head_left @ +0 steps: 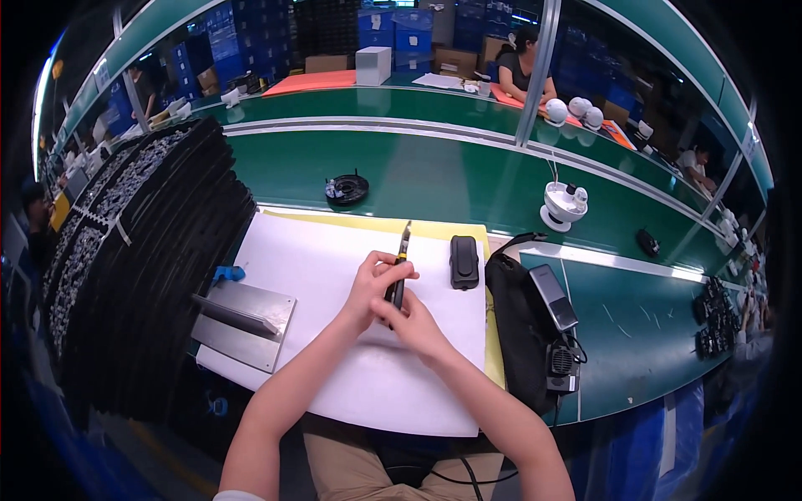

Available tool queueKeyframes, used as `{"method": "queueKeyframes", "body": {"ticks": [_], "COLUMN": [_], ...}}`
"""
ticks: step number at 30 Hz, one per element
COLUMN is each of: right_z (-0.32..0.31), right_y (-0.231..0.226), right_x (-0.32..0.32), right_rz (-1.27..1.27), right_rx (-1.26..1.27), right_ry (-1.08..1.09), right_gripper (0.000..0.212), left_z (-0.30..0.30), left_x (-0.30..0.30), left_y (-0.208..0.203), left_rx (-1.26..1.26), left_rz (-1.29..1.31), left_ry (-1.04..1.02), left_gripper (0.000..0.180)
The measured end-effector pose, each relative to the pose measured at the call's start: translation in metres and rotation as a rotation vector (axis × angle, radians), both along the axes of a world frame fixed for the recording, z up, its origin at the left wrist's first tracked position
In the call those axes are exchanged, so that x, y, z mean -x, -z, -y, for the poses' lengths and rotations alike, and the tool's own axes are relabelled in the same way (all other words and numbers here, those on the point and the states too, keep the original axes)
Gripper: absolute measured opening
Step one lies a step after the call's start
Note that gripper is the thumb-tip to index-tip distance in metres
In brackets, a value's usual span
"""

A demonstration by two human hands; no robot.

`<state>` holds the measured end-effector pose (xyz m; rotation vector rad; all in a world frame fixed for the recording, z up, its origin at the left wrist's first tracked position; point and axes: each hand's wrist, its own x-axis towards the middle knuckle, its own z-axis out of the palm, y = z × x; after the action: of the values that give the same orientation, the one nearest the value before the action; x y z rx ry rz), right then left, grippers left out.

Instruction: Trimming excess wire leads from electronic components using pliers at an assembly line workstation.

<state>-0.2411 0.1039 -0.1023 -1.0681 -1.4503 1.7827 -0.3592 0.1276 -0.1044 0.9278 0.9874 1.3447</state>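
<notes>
Stretches out as a green bench (pixel 622 351), bearing white paper (pixel 368 382) over a yellow sheet (pixel 455 228) (visible along edges). Carries a metal plate (pixel 234 344) and black pouch (pixel 464 262) on the paper, a black bag (pixel 512 326) alongside, dark parts (pixel 714 321) farther right.

Left hand (pixel 362 290) and right hand (pixel 415 322) both gripping slim black tool (pixel 399 290), tip pointing away, above white sheet (pixel 326 259). Black case (pixel 464 262) on sheet, right of hands. Metal plate (pixel 230 346) left, near stacked black trays (pixel 180 242). Round black part (pixel 347 192), white device (pixel 561 205) on green surface (pixel 451 179) beyond.
</notes>
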Motion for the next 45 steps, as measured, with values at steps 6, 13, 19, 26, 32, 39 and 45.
{"method": "queueKeyframes", "body": {"ticks": [6,13,19,26,32,39,45], "right_z": [0.002,0.000,0.004,0.003,0.008,0.003,0.004], "right_y": [0.013,0.022,0.024,0.020,0.011,0.026,0.024], "right_x": [0.005,0.007,0.008,0.007,0.008,0.010,0.010], "right_rz": [-0.329,-0.364,-0.458,-0.587,-0.497,-0.474,-0.454], "right_rx": [0.195,0.193,0.263,0.421,0.400,0.352,0.332], "right_ry": [0.064,-0.014,-0.031,-0.018,0.005,-0.046,-0.053], "right_gripper": [0.048,0.037,0.033,0.037,0.037,0.035,0.034], "left_z": [0.001,0.003,0.001,0.000,-0.001,0.002,0.001], "left_x": [0.001,0.012,0.005,0.006,0.005,0.004,0.004], "left_y": [-0.006,-0.007,0.000,0.006,0.006,0.001,0.003], "left_rx": [-0.057,-0.088,0.011,0.190,0.152,0.106,0.067], "left_rz": [-0.057,-0.002,-0.098,-0.181,-0.172,-0.165,-0.170], "left_ry": [0.023,0.051,0.138,0.100,0.162,0.163,0.153], "left_gripper": [0.035,0.027,0.029,0.034,0.038,0.036,0.034]}}
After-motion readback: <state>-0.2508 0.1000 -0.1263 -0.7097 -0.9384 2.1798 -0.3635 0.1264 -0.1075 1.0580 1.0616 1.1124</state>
